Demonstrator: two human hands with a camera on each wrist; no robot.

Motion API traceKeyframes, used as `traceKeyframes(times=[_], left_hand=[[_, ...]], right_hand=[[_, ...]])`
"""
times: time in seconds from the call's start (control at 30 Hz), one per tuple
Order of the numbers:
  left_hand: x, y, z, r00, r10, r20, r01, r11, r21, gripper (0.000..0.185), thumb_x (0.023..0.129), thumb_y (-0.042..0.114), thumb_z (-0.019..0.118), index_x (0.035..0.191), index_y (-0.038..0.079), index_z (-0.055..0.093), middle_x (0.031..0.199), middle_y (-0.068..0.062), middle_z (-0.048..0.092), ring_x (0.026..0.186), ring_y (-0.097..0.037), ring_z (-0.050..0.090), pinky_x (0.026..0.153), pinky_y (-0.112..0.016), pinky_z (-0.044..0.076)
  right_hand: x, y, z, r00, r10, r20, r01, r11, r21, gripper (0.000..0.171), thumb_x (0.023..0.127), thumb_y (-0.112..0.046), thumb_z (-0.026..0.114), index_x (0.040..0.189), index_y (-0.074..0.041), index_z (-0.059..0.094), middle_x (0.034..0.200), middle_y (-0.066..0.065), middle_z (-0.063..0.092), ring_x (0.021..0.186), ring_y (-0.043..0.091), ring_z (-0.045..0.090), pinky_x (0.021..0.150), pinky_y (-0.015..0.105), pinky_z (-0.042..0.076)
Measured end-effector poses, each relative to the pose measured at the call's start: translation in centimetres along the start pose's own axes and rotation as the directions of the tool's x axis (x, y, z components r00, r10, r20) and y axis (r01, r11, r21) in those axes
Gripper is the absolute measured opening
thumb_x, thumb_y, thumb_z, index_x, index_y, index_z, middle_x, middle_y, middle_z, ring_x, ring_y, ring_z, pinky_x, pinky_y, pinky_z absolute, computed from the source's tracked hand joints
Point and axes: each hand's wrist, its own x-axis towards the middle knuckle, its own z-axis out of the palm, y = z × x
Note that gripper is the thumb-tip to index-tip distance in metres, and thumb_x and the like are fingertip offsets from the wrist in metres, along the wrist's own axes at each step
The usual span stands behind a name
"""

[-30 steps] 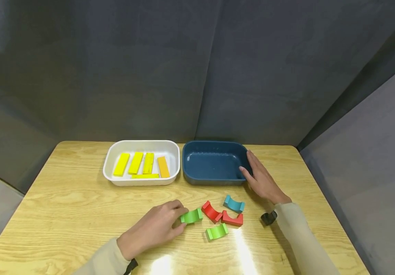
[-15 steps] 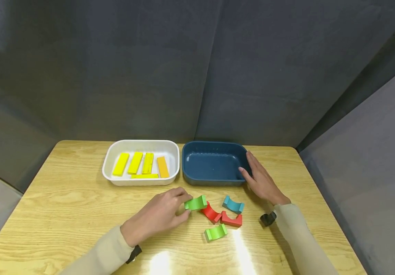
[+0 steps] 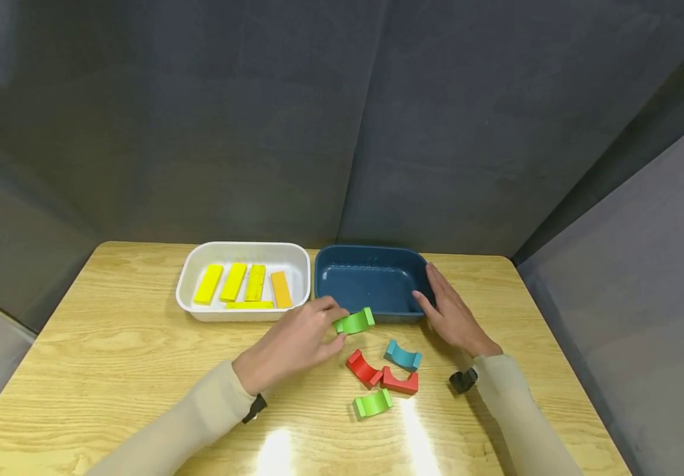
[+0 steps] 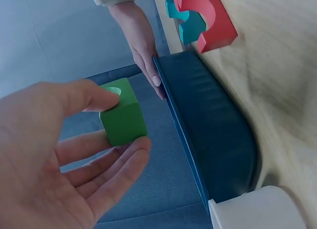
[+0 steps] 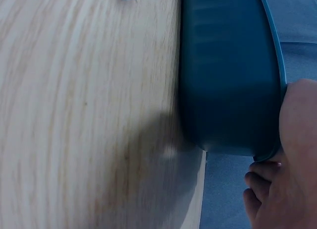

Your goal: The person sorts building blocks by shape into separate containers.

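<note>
Fingers and thumb of the left hand pinch the green arch block by its end faces, just before the blue tray. Block looks light, rigid, smooth-painted, so a firm end pinch should suit. Right hand lies with fingers straight against the tray's right rim.

Blue tray interior unobstructed

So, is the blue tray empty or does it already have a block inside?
Empty. The blue tray shows only its bare floor; the left hand holds the green block above its near rim, not inside.
</note>
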Motion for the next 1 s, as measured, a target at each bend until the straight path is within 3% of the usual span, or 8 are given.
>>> traceKeyframes(times=[0.3,0.5,1.0], left_hand=[[2.7,-0.3,0.3,0.998,-0.055,-0.026,0.055,0.998,0.007,0.032,0.096,0.016,0.078,0.123,-0.001,0.078,0.11,-0.01,0.073,0.087,-0.018,0.067,0.072,-0.025,0.062],[4.0,-0.7,0.8,0.996,-0.083,0.017,0.083,0.997,0.009,0.035,0.097,0.017,0.078,0.127,-0.001,0.076,0.116,-0.013,0.073,0.091,-0.021,0.069,0.076,-0.026,0.063],[5.4,-2.8,2.9,0.979,-0.19,0.079,0.189,0.982,0.016,0.038,0.098,0.017,0.076,0.131,-0.002,0.074,0.121,-0.016,0.072,0.085,-0.02,0.065,0.071,-0.022,0.059]], right_hand=[[0.1,-0.3,-0.2,1.0,0.001,0.001,-0.001,1.0,-0.006,0.08,0.115,-0.048,0.044,0.172,-0.005,0.009,0.18,0.013,0.006,0.164,0.042,0.014,0.129,0.065,0.017],[-0.1,-0.2,-0.1,1.0,0.002,0.002,-0.002,1.0,-0.007,0.08,0.115,-0.048,0.044,0.172,-0.005,0.009,0.18,0.013,0.006,0.164,0.043,0.014,0.13,0.065,0.017],[-0.1,-0.1,0.0,1.0,0.014,0.007,-0.014,1.0,-0.001,0.08,0.115,-0.049,0.043,0.173,-0.007,0.007,0.181,0.011,0.005,0.164,0.042,0.013,0.129,0.065,0.017]])
